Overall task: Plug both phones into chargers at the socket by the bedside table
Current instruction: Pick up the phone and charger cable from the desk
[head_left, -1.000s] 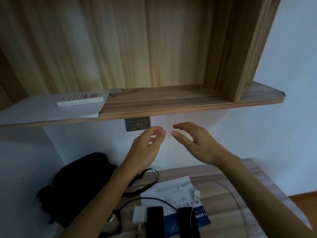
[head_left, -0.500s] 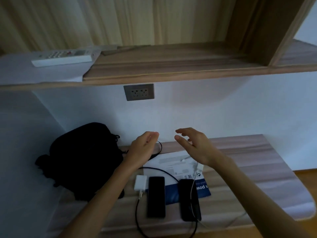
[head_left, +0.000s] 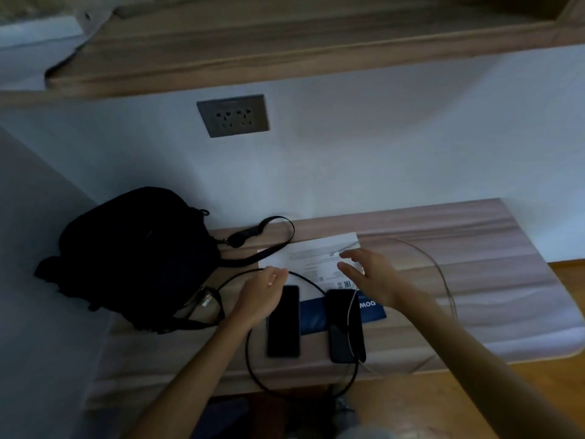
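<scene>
Both phones lie flat, side by side, near the front edge of the bedside table [head_left: 474, 248]: left phone [head_left: 282, 321], and right phone [head_left: 345, 324] with a white cable [head_left: 349, 308] draped over it. The left hand [head_left: 264, 296] hovers curled beside the left phone, grip indeterminable; the right hand [head_left: 370, 277] is spread, holding nothing. Risk: the black cable [head_left: 248, 353] loops past the edge, so a tug on either lead could drag a phone off. The socket [head_left: 234, 115] is vacant on the white wall beneath a wooden shelf [head_left: 285, 58]. A black bag [head_left: 133, 258] sits to the left.

dim white wall [head_left: 395, 147], wooden shelf [head_left: 285, 55]
</scene>
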### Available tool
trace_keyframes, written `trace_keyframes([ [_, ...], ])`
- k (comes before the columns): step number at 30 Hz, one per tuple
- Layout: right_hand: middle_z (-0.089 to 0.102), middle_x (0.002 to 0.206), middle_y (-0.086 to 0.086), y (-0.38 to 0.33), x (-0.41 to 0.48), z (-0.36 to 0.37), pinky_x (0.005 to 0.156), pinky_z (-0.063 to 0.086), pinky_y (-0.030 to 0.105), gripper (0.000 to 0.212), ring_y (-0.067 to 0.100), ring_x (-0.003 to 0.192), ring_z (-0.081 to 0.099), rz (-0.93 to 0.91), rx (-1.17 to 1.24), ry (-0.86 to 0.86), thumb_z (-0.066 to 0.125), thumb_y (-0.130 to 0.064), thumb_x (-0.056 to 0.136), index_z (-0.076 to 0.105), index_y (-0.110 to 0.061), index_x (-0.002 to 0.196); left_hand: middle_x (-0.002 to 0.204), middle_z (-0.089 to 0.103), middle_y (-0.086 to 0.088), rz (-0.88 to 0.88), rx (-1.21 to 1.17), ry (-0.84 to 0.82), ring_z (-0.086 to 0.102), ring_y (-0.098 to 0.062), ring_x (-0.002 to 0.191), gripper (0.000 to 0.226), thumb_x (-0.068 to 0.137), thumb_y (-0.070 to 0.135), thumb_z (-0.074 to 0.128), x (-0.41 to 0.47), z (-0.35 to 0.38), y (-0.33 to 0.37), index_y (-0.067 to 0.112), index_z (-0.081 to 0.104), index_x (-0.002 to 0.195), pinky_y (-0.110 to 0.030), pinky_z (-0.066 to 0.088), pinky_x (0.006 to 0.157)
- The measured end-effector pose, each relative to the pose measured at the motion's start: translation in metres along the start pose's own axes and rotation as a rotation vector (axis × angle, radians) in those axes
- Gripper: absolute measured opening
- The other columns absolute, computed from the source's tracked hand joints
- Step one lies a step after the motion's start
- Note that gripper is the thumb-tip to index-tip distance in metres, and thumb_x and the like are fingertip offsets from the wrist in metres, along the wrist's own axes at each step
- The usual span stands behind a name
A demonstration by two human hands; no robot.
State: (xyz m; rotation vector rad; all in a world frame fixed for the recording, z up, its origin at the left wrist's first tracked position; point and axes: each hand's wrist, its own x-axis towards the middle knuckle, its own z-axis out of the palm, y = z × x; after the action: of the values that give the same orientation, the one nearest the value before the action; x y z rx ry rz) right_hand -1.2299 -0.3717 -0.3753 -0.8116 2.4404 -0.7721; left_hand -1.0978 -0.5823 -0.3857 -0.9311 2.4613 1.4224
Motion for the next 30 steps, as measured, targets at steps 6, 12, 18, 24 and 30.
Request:
trace_keyframes([
  [6,0.060,0.135,0.014,0.028,-0.006,0.035,0.097,0.044,0.032,0.039,0.029,0.119,0.058,0.077,-0.010,-0.076,0.055,-0.030,0.101,0.060,-0.007,0.133,0.085,0.064,-0.004,-0.111,0.024,-0.055,0.061,-0.017,0.083,0.041,0.105,0.045,0.040,-0.009,0.028,-0.030,0.017,0.056,0.080,-0.029,0.042,0.071],
  [12,0.058,0.133,0.012,0.044,-0.020,0.077,0.100,0.041,0.028,0.041,0.027,0.122,0.056,0.123,0.018,-0.191,0.055,-0.029,0.101,0.056,-0.007,0.136,0.086,0.061,0.001,-0.138,0.083,-0.104,0.060,-0.017,0.086,0.038,0.106,0.043,0.040,-0.011,0.045,-0.045,0.013,0.059,0.092,-0.030,0.044,0.075],
  [18,0.056,0.130,0.018,0.064,-0.030,0.100,0.101,0.043,0.038,0.035,0.034,0.120,0.055,0.258,0.007,-0.082,0.052,-0.016,0.100,0.057,-0.005,0.133,0.121,0.067,-0.005,-0.154,0.128,-0.174,0.061,-0.019,0.113,0.039,0.107,0.040,0.041,-0.017,0.071,-0.052,0.011,0.062,0.123,-0.029,0.047,0.091],
  [24,0.051,0.130,0.018,0.074,-0.043,0.110,0.095,0.048,0.042,0.041,0.036,0.113,0.057,0.346,0.003,-0.120,0.057,-0.021,0.097,0.049,-0.005,0.134,0.124,0.066,-0.016,-0.181,0.044,-0.231,0.060,-0.028,0.116,0.040,0.107,0.035,0.044,-0.023,0.107,-0.040,0.003,0.063,0.120,-0.031,0.045,0.092],
  [30,0.057,0.127,0.023,0.073,-0.048,0.119,0.094,0.047,0.041,0.045,0.038,0.114,0.057,0.405,0.204,0.015,0.058,-0.002,0.090,0.046,0.003,0.134,0.123,0.067,-0.012,-0.160,0.006,-0.241,0.060,-0.018,0.104,0.035,0.107,0.033,0.043,-0.016,0.133,-0.027,0.010,0.063,0.124,-0.026,0.043,0.081],
])
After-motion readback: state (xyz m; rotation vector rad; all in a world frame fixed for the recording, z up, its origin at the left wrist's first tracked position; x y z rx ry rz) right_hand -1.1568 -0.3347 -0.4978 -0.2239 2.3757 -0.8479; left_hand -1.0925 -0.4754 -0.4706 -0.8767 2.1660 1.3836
